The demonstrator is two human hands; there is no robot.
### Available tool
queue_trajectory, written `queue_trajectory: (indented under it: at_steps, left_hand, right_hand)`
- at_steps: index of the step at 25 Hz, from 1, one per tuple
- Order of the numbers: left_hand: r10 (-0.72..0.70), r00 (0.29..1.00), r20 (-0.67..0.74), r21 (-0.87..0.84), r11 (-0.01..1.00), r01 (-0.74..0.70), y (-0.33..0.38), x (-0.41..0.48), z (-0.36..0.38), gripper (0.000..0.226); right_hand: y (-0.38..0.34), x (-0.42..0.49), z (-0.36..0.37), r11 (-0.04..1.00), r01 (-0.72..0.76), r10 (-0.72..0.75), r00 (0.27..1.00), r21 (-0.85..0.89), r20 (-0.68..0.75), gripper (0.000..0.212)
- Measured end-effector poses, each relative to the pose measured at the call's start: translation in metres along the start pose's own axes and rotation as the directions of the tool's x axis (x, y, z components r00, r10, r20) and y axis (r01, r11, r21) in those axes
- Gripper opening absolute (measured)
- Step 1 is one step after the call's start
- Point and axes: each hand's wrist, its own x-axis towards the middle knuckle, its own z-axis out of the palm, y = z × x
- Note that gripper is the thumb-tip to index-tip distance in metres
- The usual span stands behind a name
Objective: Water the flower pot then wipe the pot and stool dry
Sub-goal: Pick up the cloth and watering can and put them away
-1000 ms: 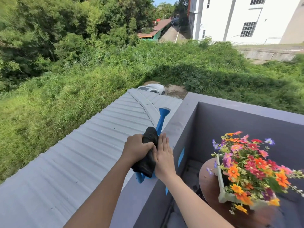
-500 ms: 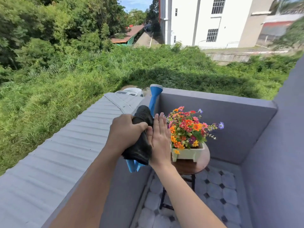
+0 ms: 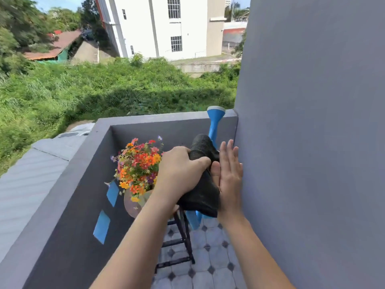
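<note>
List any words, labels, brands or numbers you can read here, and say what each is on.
None can be read.
The blue watering can, the black cloth, the flower pot and the white building show no lettering at this sharpness.

A sunlit balcony corner above a green slope

We stand on the tiled floor point(image 3: 210, 265), hemmed by a grey parapet point(image 3: 162, 118); right of it rises a grey wall point(image 3: 312, 142), beyond it dense bushes point(image 3: 104, 90), a white building point(image 3: 166, 26) behind.
</note>
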Motion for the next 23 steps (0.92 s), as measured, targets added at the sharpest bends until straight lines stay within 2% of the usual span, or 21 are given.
queue_trajectory:
  at_steps: [4,8,11,14,16,20,21,23]
  left_hand:
    - [0.019,0.988,0.152,-0.004,1.0,-0.019,-0.017,0.025,0.101,0.034]
    - [-0.062,0.975,0.212,-0.038,0.997,0.072,-0.066,0.029,0.208,0.025]
    - [-0.16,0.958,0.239,-0.047,0.983,0.176,-0.124,0.028,0.295,0.031]
    - [-0.254,0.933,0.255,-0.055,0.959,0.277,-0.195,0.027,0.386,0.028]
    - [-0.294,0.921,0.256,-0.06,0.946,0.319,-0.245,0.024,0.448,0.021]
    - [-0.372,0.897,0.238,-0.014,0.922,0.386,-0.352,0.022,0.567,0.026]
    - [-0.384,0.891,0.242,0.003,0.919,0.395,-0.38,0.024,0.595,0.027]
    - [-0.385,0.888,0.251,0.023,0.92,0.392,-0.432,0.026,0.647,0.025]
  right_hand:
    - [0.1,-0.008,0.001,0.976,-0.171,0.174,0.985,-0.137,0.009,0.069]
    - [0.207,-0.035,0.02,0.915,-0.279,0.343,0.919,-0.293,0.195,0.068]
    - [0.297,-0.06,0.046,0.896,-0.286,0.399,0.852,-0.339,0.338,0.072]
    - [0.393,-0.09,0.085,0.884,-0.282,0.443,0.76,-0.373,0.475,0.061]
    - [0.458,-0.114,0.115,0.879,-0.263,0.451,0.728,-0.397,0.517,0.059]
    - [0.592,-0.168,0.184,0.895,-0.202,0.411,0.722,-0.397,0.557,0.09]
    - [0.625,-0.18,0.201,0.896,-0.196,0.41,0.708,-0.398,0.574,0.087]
    - [0.681,-0.202,0.232,0.9,-0.176,0.408,0.662,-0.399,0.628,0.069]
